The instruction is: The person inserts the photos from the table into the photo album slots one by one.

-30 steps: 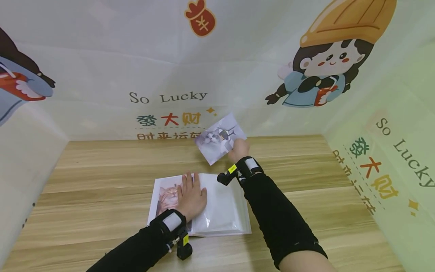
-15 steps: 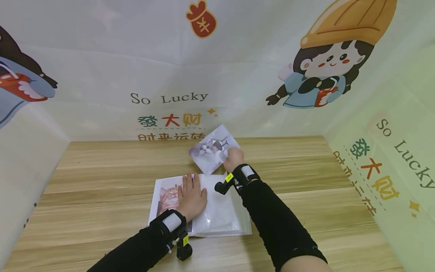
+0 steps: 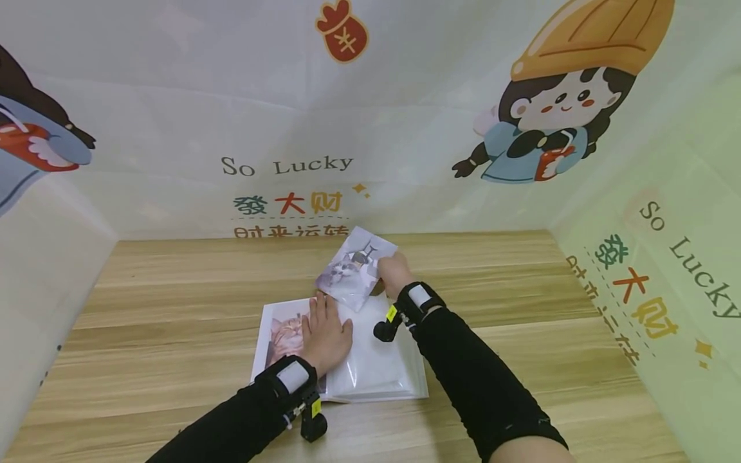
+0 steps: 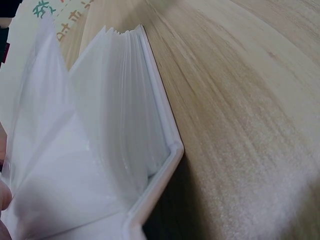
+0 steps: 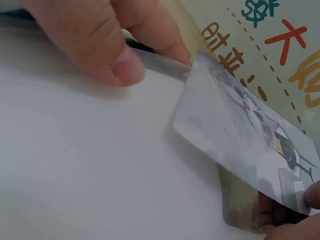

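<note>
A white photo album [image 3: 393,373] lies spread on the table, with a cat picture [image 3: 287,341] on its left page and a clear sleeve over its white right page. My left hand [image 3: 326,337] rests on the album near the fold, fingers straight; its thumb [image 5: 127,70] presses the page in the right wrist view. My right hand [image 3: 396,273] pinches a grey-cat photo [image 3: 353,267] by its right edge. The tilted photo's lower corner overlaps the right page's far edge. Whether that corner is inside the sleeve, I cannot tell. The left wrist view shows the album's stacked pages [image 4: 122,100] edge-on.
The wood-grain table [image 3: 173,283] extends around the album on all sides. A pale printed cloth wall [image 3: 173,128] rises at the table's back edge, and others stand at the left and right. Each wrist carries a strapped camera.
My right hand has brought the photo down and slightly left, from beyond the album to over its far edge. The left hand stays in place on the album.
</note>
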### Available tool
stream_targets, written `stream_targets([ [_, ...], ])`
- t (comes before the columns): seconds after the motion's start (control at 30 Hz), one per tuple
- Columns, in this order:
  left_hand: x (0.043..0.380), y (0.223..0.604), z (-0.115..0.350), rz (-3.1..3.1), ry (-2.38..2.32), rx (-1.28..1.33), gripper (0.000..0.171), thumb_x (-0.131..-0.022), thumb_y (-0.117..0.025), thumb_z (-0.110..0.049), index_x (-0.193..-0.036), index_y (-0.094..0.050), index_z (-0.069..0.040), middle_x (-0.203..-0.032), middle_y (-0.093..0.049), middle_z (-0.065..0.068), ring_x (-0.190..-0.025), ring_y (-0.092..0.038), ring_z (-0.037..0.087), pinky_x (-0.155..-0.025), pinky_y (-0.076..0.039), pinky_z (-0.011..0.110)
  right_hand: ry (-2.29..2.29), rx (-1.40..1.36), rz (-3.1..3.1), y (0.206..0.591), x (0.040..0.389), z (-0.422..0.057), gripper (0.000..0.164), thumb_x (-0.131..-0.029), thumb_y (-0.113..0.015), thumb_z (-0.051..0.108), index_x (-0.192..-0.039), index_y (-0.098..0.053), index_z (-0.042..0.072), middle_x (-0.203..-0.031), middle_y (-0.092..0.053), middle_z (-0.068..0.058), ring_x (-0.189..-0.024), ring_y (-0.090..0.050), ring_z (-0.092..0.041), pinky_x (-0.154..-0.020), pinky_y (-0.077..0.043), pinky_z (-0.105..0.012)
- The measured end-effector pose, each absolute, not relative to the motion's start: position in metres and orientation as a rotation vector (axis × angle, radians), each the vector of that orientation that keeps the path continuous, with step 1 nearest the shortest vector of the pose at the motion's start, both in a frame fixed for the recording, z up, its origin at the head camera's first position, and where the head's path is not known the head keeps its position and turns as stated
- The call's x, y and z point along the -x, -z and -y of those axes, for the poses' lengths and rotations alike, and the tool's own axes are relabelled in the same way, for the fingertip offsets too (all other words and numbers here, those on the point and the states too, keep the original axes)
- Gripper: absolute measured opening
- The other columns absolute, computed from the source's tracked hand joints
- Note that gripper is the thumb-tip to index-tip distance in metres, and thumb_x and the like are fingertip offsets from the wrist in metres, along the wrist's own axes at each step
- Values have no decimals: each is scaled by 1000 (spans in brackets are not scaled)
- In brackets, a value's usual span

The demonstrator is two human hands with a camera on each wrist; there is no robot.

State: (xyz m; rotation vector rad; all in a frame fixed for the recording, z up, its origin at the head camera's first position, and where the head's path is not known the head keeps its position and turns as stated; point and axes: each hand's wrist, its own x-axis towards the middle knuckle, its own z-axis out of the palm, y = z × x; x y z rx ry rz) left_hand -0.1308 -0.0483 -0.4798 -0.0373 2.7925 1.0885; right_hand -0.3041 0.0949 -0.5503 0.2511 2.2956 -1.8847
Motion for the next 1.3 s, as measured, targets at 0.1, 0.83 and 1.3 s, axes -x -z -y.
stream_targets([
  [0.1,131,480,49,-2792,-1091,39,65,-99,-44,-17,-147,-16,18,-157,-4,32,-145,1,44,-112,2,59,2057,-300,-2156,473,254,-82,47,-88,-37,-14,-134,-43,-14,-123,-52,-22,-105,-50,-28,-90,-45,-34],
  [0.83,132,484,49,-2767,-1076,55,67,-100,-44,-19,-148,-15,17,-157,-7,32,-145,2,44,-113,3,57,1456,8,-2893,458,242,-101,30,-94,-41,-10,-123,-41,-17,-101,-57,-35,-104,-56,-46,-92,-45,-50],
  [1.3,132,484,50,-2752,-1099,64,70,-99,-46,-20,-148,-14,16,-157,-5,32,-145,3,44,-113,3,57,1480,60,-2868,458,241,-101,30,-93,-41,-12,-123,-42,-12,-103,-56,-31,-104,-56,-42,-92,-45,-49],
])
